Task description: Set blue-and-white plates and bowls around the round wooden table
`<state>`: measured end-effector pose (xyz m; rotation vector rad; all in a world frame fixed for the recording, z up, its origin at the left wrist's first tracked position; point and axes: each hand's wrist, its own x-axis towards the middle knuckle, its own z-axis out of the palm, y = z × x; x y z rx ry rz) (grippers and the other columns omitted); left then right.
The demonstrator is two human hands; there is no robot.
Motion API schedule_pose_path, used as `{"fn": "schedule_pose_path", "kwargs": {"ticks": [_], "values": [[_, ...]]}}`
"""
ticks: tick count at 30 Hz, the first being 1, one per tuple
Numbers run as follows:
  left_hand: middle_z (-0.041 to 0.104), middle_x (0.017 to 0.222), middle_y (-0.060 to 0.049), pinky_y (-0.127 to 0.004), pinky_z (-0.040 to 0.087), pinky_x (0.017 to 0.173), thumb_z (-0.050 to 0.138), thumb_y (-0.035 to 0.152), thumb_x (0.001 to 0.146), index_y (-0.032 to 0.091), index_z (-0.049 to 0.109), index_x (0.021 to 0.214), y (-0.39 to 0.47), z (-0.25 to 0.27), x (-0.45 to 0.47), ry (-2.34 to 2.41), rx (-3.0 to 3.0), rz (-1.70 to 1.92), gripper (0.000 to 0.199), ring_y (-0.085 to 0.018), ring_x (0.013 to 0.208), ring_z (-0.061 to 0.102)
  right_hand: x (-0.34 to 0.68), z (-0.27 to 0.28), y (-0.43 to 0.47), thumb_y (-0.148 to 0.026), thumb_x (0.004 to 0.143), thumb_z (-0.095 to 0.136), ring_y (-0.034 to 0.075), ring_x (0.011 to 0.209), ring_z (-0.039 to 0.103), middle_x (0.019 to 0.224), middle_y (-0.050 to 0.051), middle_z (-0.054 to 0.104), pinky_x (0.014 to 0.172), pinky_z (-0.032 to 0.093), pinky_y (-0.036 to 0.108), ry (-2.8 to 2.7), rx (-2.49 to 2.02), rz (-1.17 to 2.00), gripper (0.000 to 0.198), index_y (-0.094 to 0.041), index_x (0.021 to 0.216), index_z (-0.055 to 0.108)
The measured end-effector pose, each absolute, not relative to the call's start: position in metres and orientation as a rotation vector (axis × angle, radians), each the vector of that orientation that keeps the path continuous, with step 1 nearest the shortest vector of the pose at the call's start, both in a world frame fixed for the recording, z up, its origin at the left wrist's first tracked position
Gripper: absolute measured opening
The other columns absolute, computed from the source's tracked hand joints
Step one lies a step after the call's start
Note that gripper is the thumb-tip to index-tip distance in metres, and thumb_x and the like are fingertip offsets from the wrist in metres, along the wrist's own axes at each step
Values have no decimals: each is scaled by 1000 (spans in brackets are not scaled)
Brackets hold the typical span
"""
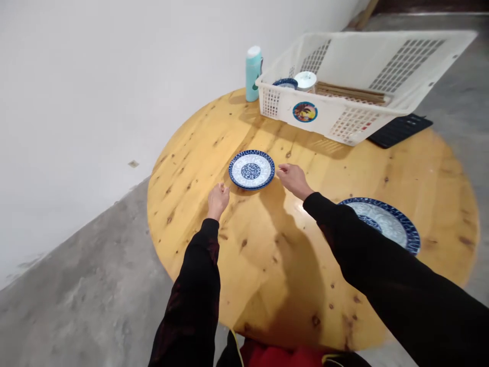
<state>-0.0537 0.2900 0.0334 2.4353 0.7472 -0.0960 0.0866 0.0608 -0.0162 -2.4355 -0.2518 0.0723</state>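
White wall [95, 92] is seen across the upper left of the frame, met by a gray floor [91, 306] at lower left. A round wooden table [191, 153] is shown filling the centre and right. Left of centre, the left hand [218, 200] is curled almost into a fist, with nothing seen in its grip; it is held just off the lower left rim of a small blue-and-white plate [251, 171], which is set flat on the table at the centre of the frame. Above it, at top centre, a turquoise bottle [252, 74] is stood upright. The right hand [293, 179] is held just beside the plate's right rim, its fingers likewise folded in and nothing seen to be gripped. At upper right, a white plastic basket [324, 122] is placed on the table; a blue-rimmed dish [286, 83], a white-topped container [305, 80] and brown sticks [351, 93] are held inside. Below, a larger plate [393, 221] is partly hidden by the black right sleeve [367, 265]. A flat black object [401, 131] is glimpsed near the basket's right end.
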Motion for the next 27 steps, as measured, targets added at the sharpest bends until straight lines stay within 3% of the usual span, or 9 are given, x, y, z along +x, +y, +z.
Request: {"fn": "schedule_pose_path", "kwargs": {"ticks": [4,12,17,27], "values": [[76,114,-15,-34,48,94,52,25,99,12,67,129,296,20,-7,695,2481,-102,35,-31,118,67,107,-22,77,-22,82,49,23,75,59,81,10,69,69,41,31,-246,-2493,136,25,-16,84,73],[73,95,-13,-37,50,81,52,18,95,18,72,92,292,12,20,680,2641,-45,20,-33,97,70,110,-26,84,-21,84,51,28,86,62,95,13,70,77,45,36,-179,-2545,102,31,-16,100,77],[68,112,-19,-42,50,85,53,17,94,17,67,99,286,6,21,727,2732,-5,16,-36,106,67,99,-30,88,-24,87,50,30,86,62,103,16,65,78,48,39,-148,-2559,15,36,-15,109,75],[70,99,-8,-45,50,96,56,12,86,23,59,101,288,5,26,810,2453,70,19,-31,108,67,105,-36,90,-15,74,55,29,87,68,90,11,73,82,54,41,166,-2249,35,24,-16,91,72]]}}
